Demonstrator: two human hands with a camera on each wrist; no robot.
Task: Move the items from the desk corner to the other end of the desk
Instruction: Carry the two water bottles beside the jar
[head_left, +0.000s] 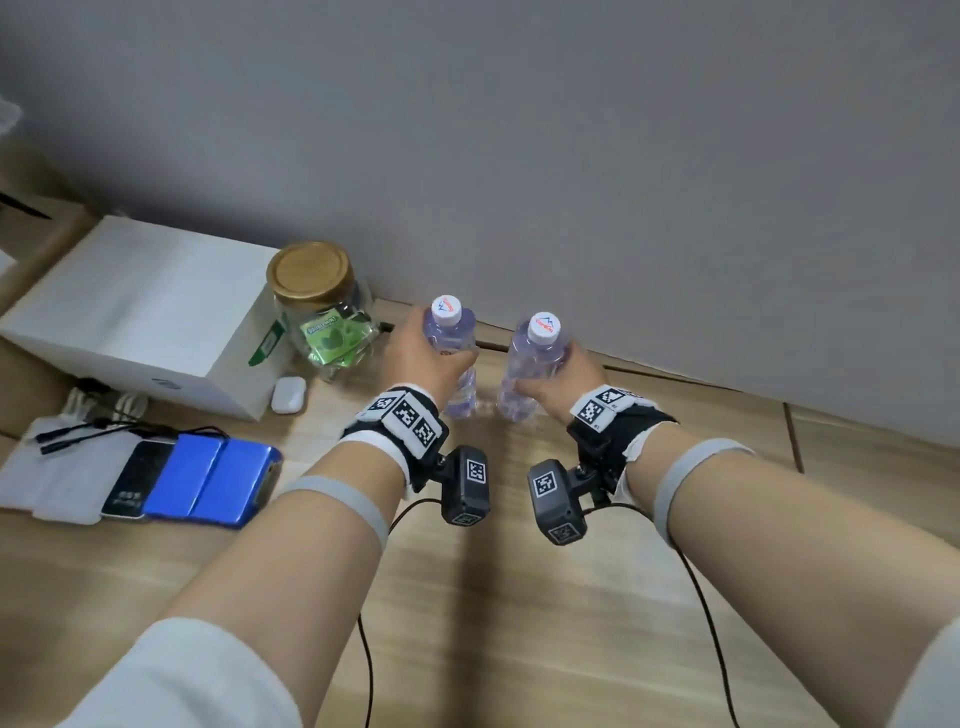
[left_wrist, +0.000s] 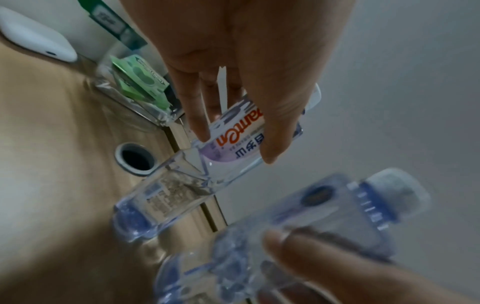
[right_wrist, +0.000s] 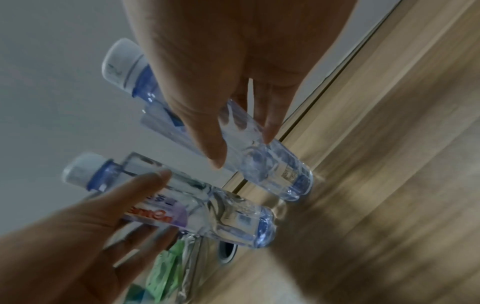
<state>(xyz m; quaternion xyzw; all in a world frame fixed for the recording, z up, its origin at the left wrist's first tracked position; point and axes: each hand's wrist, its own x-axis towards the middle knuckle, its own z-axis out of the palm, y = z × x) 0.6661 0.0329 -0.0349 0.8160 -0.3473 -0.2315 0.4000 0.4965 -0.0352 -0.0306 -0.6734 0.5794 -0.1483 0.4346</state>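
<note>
From the head view, the person's left hand (head_left: 428, 358) is wrapped round the left bottle (head_left: 451, 358) and the right hand (head_left: 556, 382) round the right bottle (head_left: 530, 369), each gripping at mid-body below the white cap. Both bottles stand upright and close together on the wooden desk (head_left: 493, 597), near the grey wall (head_left: 571, 156). To the left sit a glass jar (head_left: 322, 306) with a gold lid, a white box (head_left: 140, 312), a small white earbud case (head_left: 288, 395) and a blue pack (head_left: 208, 480) on a cloth. The step in hand looks like the pick-up of the two bottles; whether their bases have left the desk cannot be told here.

In the left wrist view, the fingers (left_wrist: 197, 115) and thumb of the left hand curl round the labelled waist of the left bottle, whose base is at or just above the desk beside a round cable hole (left_wrist: 136, 159). The right bottle shows blurred below, with the right hand on it.

In the right wrist view, the right hand's thumb and fingers (right_wrist: 270, 123) clasp the right bottle, its base seemingly touching the desk. The left bottle lies alongside in the left hand.

The next move calls for lifting both bottles straight up, keeping them apart from each other and from the jar, then carrying them to the far end of the desk.
</note>
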